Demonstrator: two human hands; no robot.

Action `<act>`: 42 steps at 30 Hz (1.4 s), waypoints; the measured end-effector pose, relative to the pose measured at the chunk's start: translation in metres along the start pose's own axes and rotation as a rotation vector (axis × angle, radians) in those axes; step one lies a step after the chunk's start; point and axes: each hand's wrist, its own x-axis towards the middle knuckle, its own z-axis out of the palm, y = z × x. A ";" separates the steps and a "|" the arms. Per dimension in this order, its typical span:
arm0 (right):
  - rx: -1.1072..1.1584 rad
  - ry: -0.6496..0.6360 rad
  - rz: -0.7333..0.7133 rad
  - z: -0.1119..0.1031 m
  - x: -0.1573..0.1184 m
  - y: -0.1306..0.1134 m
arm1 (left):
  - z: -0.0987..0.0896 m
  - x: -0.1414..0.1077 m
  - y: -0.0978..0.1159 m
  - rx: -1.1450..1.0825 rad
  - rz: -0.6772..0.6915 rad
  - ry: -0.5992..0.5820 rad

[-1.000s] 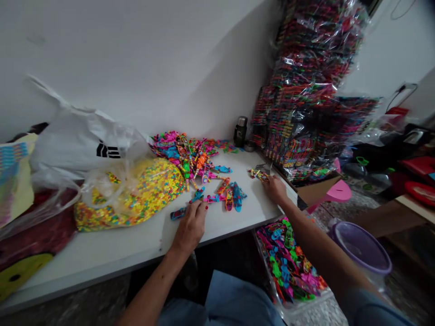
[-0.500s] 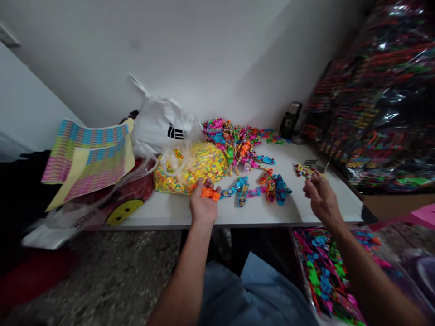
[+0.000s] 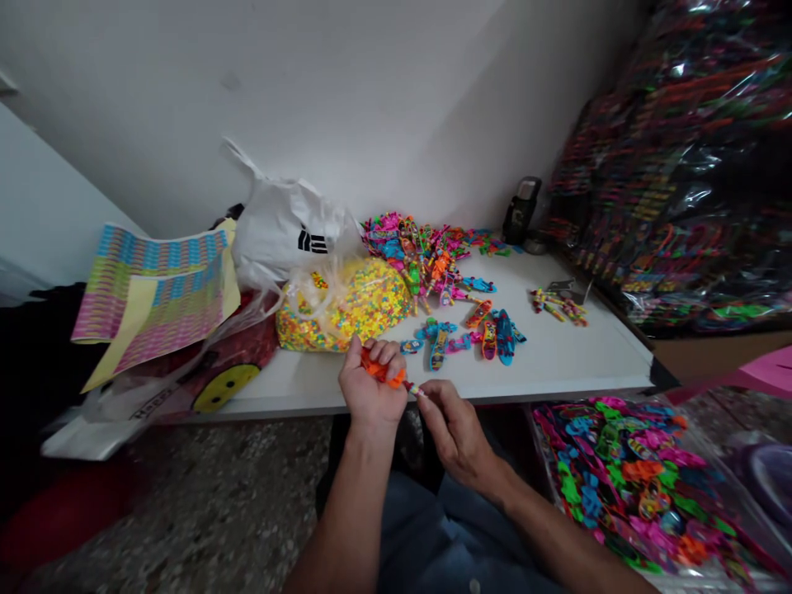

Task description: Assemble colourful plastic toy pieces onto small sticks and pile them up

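An orange plastic toy (image 3: 384, 373) lies in the palm of my left hand (image 3: 371, 392), whose fingers curl round it. Between the thumb and fingers of my right hand (image 3: 454, 425) is a small striped stick (image 3: 414, 388), its far end against the orange toy. Both hands are over the front edge of the white table (image 3: 557, 359). Beyond them lie several small toy skateboards (image 3: 438, 345) with blue, pink and orange pieces. More striped sticks (image 3: 558, 306) rest at the right of the table.
A clear bag of yellow bits (image 3: 346, 309) and a white plastic bag (image 3: 290, 223) stand at the left, beside printed sheets (image 3: 167, 297). Behind are a toy heap (image 3: 421, 252) and a dark flask (image 3: 520, 210). At the lower right sits a bag of colourful toys (image 3: 643, 487).
My right hand has come from the sticks at the right to my left hand, bringing a striped stick. The left fingers have curled further round the orange toy. The view has shifted slightly.
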 end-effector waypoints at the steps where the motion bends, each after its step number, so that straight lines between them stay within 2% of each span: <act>1: -0.001 0.009 0.001 0.000 0.000 0.001 | -0.001 0.000 -0.001 0.003 0.005 0.011; 8: -0.048 0.001 -0.010 0.001 -0.001 0.008 | -0.008 0.006 -0.007 -0.003 -0.008 0.070; 12: -0.034 -0.015 0.020 0.001 -0.002 0.009 | -0.009 0.004 -0.010 0.066 0.045 0.063; 18: 0.213 -0.050 0.213 0.000 -0.004 0.006 | -0.011 0.001 -0.011 0.147 0.090 -0.028; 22: 0.306 -0.069 0.254 0.003 -0.005 0.007 | -0.015 0.001 -0.011 0.158 0.088 -0.067; 25: 0.235 -0.043 0.200 0.006 -0.006 0.008 | -0.016 0.003 -0.012 0.146 0.084 -0.039; 29: 0.000 -0.006 0.051 0.007 -0.007 0.013 | -0.015 0.004 -0.016 0.161 0.116 0.071; 32: -0.061 -0.008 0.005 0.006 -0.009 0.019 | -0.016 0.003 -0.017 0.176 0.118 0.127; 42: -0.306 -0.009 -0.166 0.008 -0.013 0.038 | -0.030 0.005 -0.013 0.192 0.068 0.133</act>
